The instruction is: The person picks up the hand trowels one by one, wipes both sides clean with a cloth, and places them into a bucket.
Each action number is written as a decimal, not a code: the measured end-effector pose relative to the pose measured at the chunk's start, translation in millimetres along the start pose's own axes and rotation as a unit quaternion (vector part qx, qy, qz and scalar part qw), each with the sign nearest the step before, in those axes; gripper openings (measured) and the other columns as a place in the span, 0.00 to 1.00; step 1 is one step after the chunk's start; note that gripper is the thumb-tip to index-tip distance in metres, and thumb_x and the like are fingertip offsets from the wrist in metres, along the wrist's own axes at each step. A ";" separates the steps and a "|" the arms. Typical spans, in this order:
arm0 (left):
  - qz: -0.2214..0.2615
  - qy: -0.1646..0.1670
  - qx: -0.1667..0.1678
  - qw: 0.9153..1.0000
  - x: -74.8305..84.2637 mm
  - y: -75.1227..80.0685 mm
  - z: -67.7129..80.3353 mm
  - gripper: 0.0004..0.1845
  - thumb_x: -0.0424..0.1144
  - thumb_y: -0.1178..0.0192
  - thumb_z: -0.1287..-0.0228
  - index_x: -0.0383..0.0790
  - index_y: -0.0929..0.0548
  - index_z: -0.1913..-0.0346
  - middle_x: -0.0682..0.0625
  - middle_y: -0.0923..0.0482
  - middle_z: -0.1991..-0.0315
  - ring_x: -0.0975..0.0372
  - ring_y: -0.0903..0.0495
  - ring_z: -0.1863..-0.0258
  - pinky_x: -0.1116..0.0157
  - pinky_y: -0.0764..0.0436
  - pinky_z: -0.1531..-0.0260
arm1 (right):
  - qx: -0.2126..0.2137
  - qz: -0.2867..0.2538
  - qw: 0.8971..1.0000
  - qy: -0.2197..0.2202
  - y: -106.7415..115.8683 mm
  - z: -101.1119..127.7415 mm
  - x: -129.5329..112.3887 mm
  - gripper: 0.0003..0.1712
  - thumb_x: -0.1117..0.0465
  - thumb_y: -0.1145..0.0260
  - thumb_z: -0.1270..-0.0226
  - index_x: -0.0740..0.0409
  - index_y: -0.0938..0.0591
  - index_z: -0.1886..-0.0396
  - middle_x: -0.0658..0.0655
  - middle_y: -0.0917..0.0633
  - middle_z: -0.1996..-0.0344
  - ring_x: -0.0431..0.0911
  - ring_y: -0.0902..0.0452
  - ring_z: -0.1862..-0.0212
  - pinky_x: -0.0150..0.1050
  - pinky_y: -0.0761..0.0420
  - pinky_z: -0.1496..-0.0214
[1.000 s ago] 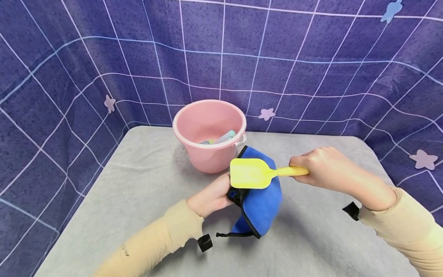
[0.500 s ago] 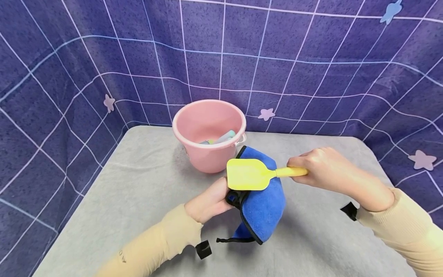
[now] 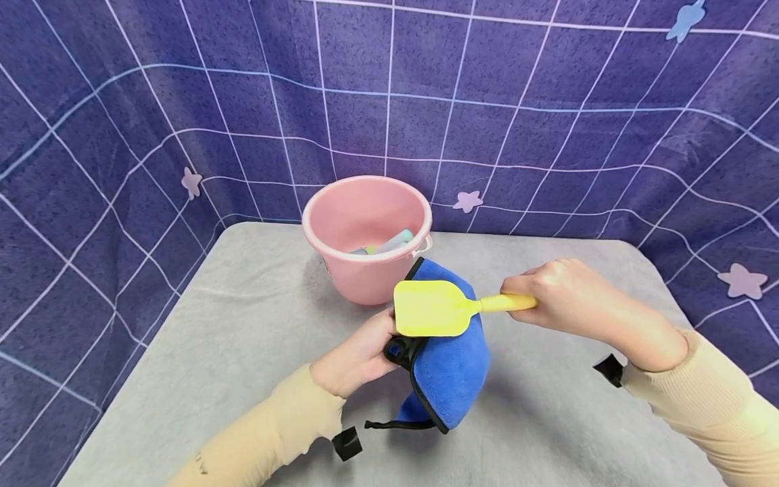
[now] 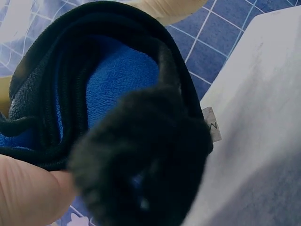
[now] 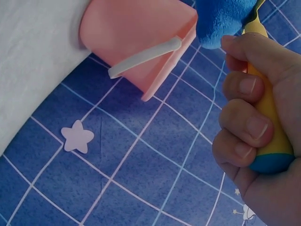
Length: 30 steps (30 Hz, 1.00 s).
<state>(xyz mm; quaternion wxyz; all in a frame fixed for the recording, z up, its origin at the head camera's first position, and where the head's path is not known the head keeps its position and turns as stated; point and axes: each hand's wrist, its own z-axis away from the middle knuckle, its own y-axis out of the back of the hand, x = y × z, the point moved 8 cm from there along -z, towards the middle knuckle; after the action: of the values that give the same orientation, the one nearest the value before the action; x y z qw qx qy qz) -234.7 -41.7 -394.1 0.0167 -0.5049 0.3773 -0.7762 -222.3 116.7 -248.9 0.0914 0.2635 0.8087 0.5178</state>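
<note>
Shifted a little toward the person's left since a second ago, the yellow toy shovel now lies with its flat blade over the top of the blue cloth, and the left hand has drawn slightly back with the cloth. The right hand grips the shovel's handle, fingers curled fully round it; the right wrist view shows the handle's blue end cap poking out below the closed fist. The blade extends from that grip toward the left hand, level with the table. The left hand pinches the black-trimmed edge of the blue cloth just below the blade, thumb pressed against the bunched black binding, as the left wrist view shows at close range; how tightly the other fingers close cannot be told. The cloth hangs from that grip down to the grey table cover, a black cord trailing from its lower edge. Just beyond the blade stands a pink bucket, its white handle folded down at the side, with a few pale items lying inside. Behind it hangs a purple backdrop with a white grid and small stars. Both forearms wear cream sleeves.
</note>
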 end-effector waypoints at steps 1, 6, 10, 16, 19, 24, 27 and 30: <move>-0.002 -0.001 -0.003 1.000 0.5 1.1 1.0 0.20 0.21 0.61 0.46 0.42 0.32 0.53 0.53 0.28 0.62 0.67 0.29 0.65 0.70 0.28 0.64 | -0.002 0.001 1.000 -0.002 -0.3 0.4 0.2 0.17 0.66 0.34 0.61 0.41 0.32 0.84 0.36 0.40 0.87 0.30 0.50 0.83 0.26 0.47 0.84; -0.015 0.004 -0.005 1.000 1.7 7.5 5.9 0.20 0.21 0.57 0.45 0.38 0.32 0.49 0.52 0.27 0.60 0.66 0.29 0.63 0.70 0.28 0.62 | -0.005 -0.002 1.000 -0.007 -2.1 3.7 2.1 0.18 0.66 0.34 0.62 0.41 0.33 0.84 0.35 0.41 0.87 0.29 0.52 0.83 0.25 0.48 0.84; -0.017 0.007 -0.005 1.000 3.8 10.8 9.8 0.17 0.22 0.53 0.43 0.36 0.30 0.50 0.52 0.26 0.59 0.65 0.27 0.61 0.69 0.27 0.59 | 0.005 0.001 1.000 -0.006 -1.4 6.0 3.4 0.18 0.67 0.34 0.63 0.41 0.33 0.85 0.36 0.42 0.87 0.29 0.52 0.83 0.26 0.48 0.84; -0.010 0.010 -0.012 1.000 7.8 14.1 17.2 0.14 0.24 0.52 0.39 0.37 0.30 0.51 0.52 0.23 0.60 0.63 0.24 0.59 0.66 0.24 0.56 | 0.002 0.002 1.000 -0.012 -1.4 8.7 5.3 0.18 0.67 0.34 0.63 0.41 0.33 0.85 0.35 0.42 0.87 0.29 0.51 0.83 0.26 0.47 0.84; -0.013 0.015 -0.014 1.000 8.7 17.2 22.1 0.15 0.25 0.51 0.37 0.37 0.31 0.49 0.51 0.23 0.58 0.62 0.23 0.57 0.65 0.23 0.56 | -0.003 0.000 1.000 -0.015 -1.6 9.6 5.5 0.18 0.66 0.34 0.63 0.41 0.33 0.85 0.35 0.42 0.87 0.29 0.51 0.83 0.25 0.48 0.84; -0.013 0.017 -0.008 1.000 11.0 24.7 30.5 0.17 0.27 0.48 0.37 0.38 0.34 0.46 0.49 0.24 0.55 0.61 0.21 0.56 0.64 0.21 0.56 | -0.006 0.003 1.000 -0.019 -1.3 11.0 6.0 0.19 0.66 0.34 0.64 0.40 0.34 0.86 0.35 0.43 0.87 0.29 0.52 0.83 0.26 0.48 0.84; -0.012 0.015 -0.007 1.000 12.7 29.0 34.8 0.18 0.28 0.47 0.37 0.38 0.36 0.45 0.49 0.24 0.55 0.61 0.20 0.56 0.64 0.21 0.56 | -0.006 0.006 1.000 -0.023 -0.8 12.4 6.8 0.19 0.66 0.34 0.64 0.40 0.35 0.86 0.35 0.44 0.87 0.29 0.52 0.83 0.26 0.49 0.84; -0.011 0.018 -0.002 1.000 13.4 33.6 38.9 0.17 0.28 0.47 0.37 0.37 0.36 0.47 0.49 0.24 0.56 0.61 0.20 0.57 0.65 0.21 0.56 | -0.006 0.008 1.000 -0.025 -0.3 13.9 7.4 0.19 0.66 0.34 0.64 0.40 0.35 0.86 0.35 0.44 0.87 0.29 0.52 0.83 0.26 0.49 0.84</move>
<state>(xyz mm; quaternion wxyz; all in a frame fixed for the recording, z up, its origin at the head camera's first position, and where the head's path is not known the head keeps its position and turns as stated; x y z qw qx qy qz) -222.2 -93.3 -395.9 0.0002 -0.4953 0.3738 -0.7842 -222.9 131.5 -254.5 0.1086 0.2822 0.8010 0.5167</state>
